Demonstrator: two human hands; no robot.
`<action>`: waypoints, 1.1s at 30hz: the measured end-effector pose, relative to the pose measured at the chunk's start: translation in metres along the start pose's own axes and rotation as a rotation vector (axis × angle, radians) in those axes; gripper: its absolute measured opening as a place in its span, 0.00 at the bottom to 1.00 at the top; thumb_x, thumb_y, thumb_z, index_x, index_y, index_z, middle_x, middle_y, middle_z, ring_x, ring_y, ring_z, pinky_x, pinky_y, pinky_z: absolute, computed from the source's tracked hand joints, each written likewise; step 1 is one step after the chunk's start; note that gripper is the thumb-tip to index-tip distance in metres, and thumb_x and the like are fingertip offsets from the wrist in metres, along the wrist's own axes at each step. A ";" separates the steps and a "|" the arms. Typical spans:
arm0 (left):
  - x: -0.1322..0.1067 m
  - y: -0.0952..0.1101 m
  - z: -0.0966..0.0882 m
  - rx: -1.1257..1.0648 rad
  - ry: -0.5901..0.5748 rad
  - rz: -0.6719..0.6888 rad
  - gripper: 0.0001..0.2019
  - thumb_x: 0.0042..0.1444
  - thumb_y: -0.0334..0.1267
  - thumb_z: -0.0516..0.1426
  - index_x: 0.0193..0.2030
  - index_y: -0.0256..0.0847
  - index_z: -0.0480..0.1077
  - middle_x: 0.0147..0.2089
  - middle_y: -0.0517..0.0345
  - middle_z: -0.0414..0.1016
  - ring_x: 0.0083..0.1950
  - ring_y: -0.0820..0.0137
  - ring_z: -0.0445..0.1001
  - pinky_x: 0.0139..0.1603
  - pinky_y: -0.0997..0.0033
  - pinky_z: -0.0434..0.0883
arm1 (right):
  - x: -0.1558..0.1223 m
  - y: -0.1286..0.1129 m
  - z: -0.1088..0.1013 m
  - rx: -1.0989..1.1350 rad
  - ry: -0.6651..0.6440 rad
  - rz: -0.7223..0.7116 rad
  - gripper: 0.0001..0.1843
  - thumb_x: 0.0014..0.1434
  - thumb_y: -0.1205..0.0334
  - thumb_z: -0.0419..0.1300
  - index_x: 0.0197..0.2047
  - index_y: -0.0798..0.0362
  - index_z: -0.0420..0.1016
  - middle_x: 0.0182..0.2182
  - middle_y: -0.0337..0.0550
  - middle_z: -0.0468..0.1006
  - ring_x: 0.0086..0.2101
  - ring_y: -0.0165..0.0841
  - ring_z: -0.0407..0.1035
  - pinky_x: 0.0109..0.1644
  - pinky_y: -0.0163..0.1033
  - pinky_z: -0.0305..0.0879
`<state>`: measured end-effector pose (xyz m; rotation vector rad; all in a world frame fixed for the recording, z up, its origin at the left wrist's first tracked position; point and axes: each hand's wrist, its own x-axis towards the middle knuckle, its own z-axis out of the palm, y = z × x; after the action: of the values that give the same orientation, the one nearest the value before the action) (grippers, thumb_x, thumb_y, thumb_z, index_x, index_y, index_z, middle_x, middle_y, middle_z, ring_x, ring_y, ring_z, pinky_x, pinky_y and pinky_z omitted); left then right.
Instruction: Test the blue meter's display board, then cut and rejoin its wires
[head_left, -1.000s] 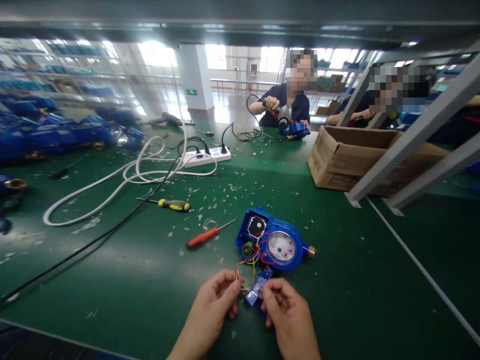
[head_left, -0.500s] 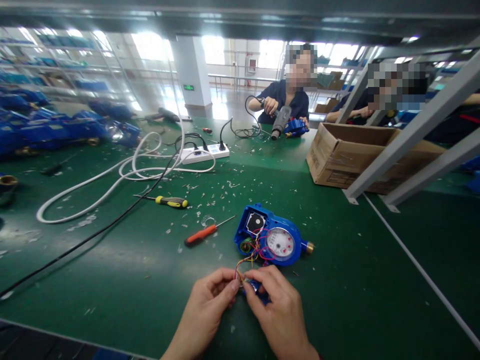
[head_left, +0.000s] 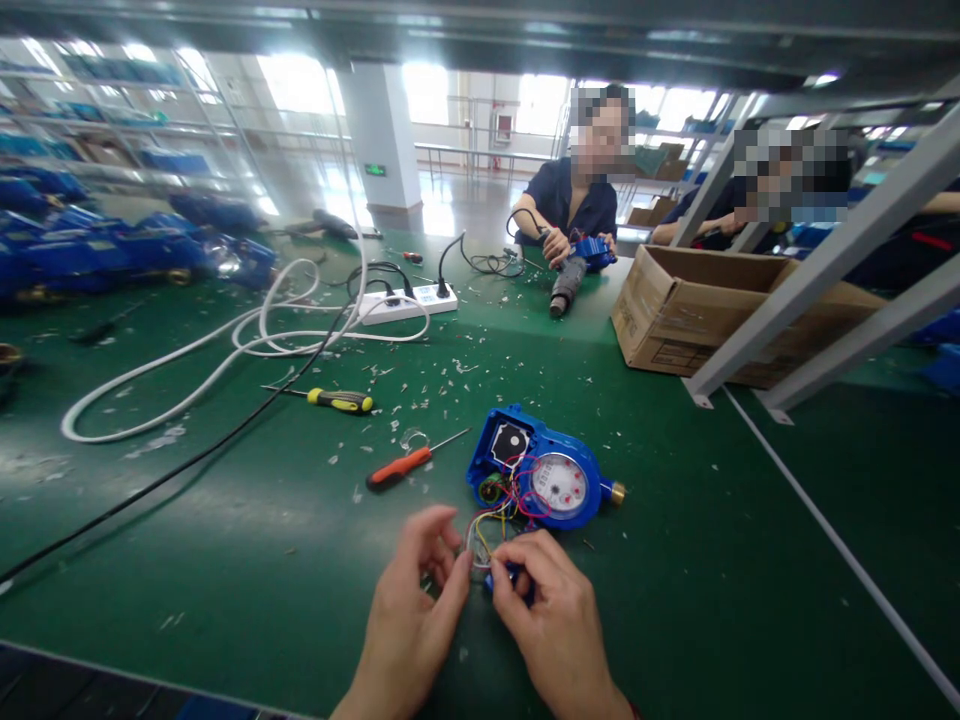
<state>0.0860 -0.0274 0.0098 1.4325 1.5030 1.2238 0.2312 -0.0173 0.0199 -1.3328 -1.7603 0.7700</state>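
Note:
A blue water meter (head_left: 544, 480) with a round dial lies open on the green table (head_left: 225, 560). Coloured wires (head_left: 491, 522) run from it toward me. My right hand (head_left: 551, 615) pinches a small blue part (head_left: 512, 574) on the end of those wires, mostly hidden by my fingers. My left hand (head_left: 416, 600) sits just left of it, fingertips pinching the wires close to the part. Both hands lie a little nearer to me than the meter.
An orange screwdriver (head_left: 401, 466) and a yellow-handled screwdriver (head_left: 339, 400) lie left of the meter among plastic scraps. A white cable (head_left: 225, 355), power strip (head_left: 409, 303) and cardboard box (head_left: 720, 310) sit farther back. Two people work across the table; blue meters (head_left: 112, 255) pile at left.
My hands have closed in together over the small blue part, which now shows far less. The person across the table has laid the heat gun down.

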 end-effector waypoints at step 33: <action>-0.001 0.011 0.004 -0.449 -0.077 -0.468 0.14 0.47 0.46 0.62 0.30 0.36 0.69 0.24 0.64 0.68 0.24 0.80 0.61 0.25 0.84 0.60 | -0.005 0.002 0.004 -0.093 0.003 -0.116 0.09 0.57 0.70 0.52 0.36 0.50 0.71 0.31 0.42 0.72 0.30 0.33 0.68 0.31 0.35 0.64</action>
<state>0.0927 -0.0284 0.0187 0.7692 1.3048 1.1031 0.2294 -0.0216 0.0145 -1.2789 -1.8728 0.6288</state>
